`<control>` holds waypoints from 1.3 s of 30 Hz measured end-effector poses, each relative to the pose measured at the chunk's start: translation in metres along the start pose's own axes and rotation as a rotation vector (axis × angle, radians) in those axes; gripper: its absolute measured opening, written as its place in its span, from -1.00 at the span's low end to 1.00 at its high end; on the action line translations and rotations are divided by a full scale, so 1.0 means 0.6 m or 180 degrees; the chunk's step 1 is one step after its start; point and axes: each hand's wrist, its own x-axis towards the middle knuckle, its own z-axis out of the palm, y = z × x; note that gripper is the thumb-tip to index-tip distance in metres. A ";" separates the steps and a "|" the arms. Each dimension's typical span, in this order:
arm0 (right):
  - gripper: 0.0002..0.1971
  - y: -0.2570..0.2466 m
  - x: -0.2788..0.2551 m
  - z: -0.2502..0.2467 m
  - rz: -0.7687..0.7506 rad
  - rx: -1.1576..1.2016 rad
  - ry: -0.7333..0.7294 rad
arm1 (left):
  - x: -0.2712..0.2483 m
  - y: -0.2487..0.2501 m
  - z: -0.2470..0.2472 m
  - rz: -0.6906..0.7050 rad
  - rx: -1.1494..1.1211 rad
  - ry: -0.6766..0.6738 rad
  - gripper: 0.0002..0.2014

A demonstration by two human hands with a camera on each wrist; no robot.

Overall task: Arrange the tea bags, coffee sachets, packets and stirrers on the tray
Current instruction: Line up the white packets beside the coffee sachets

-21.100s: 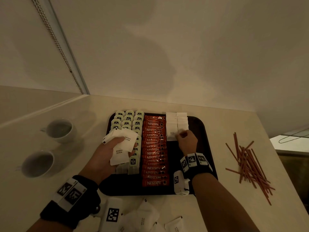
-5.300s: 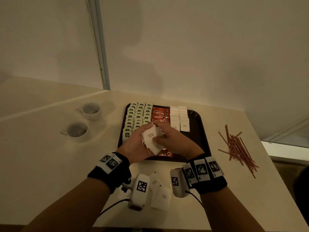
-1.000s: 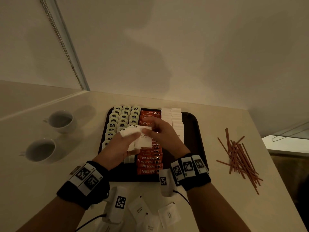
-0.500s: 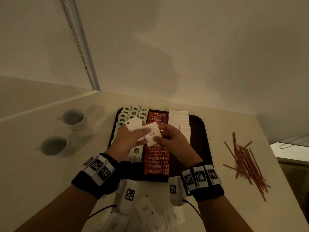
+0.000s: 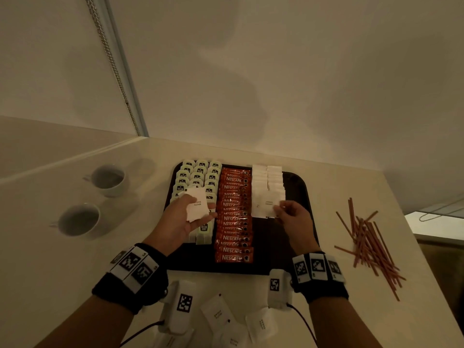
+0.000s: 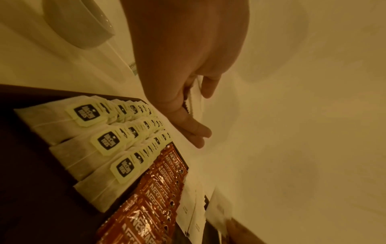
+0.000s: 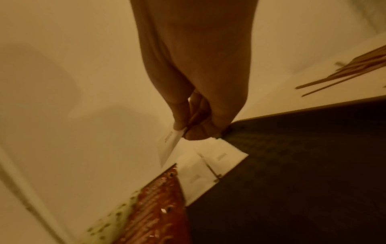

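While left hand (image 5: pixel 181 220) cradles spare sugar packets (image 5: pixel 198 206) as stock, right hand (image 5: pixel 294 217) fingers (image 7: pixel 182 113) pinch one packet (image 5: pixel 266 205), probably extending the white rows (image 5: pixel 267 182) toward 6 o'clock.

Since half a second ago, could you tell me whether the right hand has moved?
Yes. The right hand has gone rightward, from over the Nescafe sachets to the near end of the white packet rows, pinching one packet.

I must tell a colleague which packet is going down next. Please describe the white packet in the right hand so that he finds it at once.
On the dark tray, right of the orange coffee sachets, run two rows of white packets. At their near end, the right hand pinches one white packet. Unlike its neighbours, it is held by fingers.
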 end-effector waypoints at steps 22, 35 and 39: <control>-0.80 0.061 0.066 0.034 0.0138 -0.1578 0.0182 | 0.005 -0.001 -0.011 -0.0171 -0.0133 -0.0035 -0.64; -0.82 0.037 0.061 0.048 -0.0437 -0.1680 0.0272 | 0.001 0.001 -0.002 -0.0280 -0.0065 -0.0238 -0.75; -0.79 -0.044 -0.002 0.086 -0.1024 -0.0833 -0.0916 | 0.003 -0.009 0.003 -0.0147 0.0683 -0.0302 -0.80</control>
